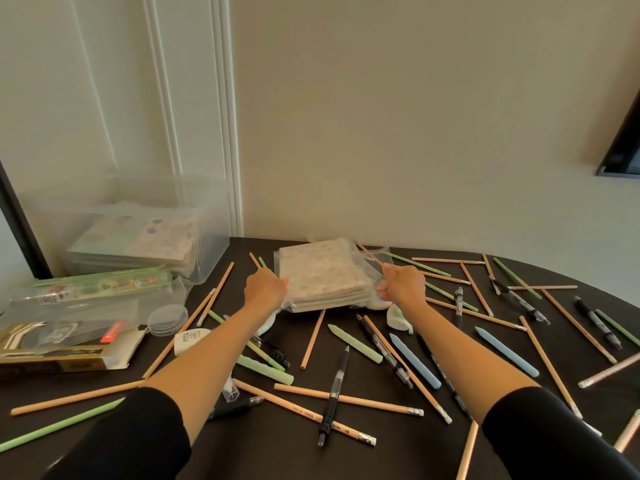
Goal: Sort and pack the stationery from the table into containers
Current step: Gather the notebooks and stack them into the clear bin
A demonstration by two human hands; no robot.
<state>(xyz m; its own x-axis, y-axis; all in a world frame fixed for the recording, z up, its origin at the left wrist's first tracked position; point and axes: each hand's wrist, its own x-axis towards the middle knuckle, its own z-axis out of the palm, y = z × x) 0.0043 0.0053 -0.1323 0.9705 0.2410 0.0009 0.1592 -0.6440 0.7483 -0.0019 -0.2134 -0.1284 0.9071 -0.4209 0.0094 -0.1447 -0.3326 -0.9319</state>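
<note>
My left hand (pixel 265 288) grips the left edge of the stack of wrapped notebooks (pixel 323 273), fingers curled round it. My right hand (pixel 406 286) grips the right edge the same way, pinching some of the loose clear wrapping. The stack sits between my hands near the far side of the dark table (pixel 415 457), close to the wall; I cannot tell whether it rests on the table. To the left stands a clear bin (pixel 211 251) with similar notebooks (pixel 138 244) lying flat inside. Pencils (pixel 381 405) and pens (pixel 337 379) lie scattered across the table around my arms, and a cardboard box (pixel 69 362) lies at the left edge.
</note>
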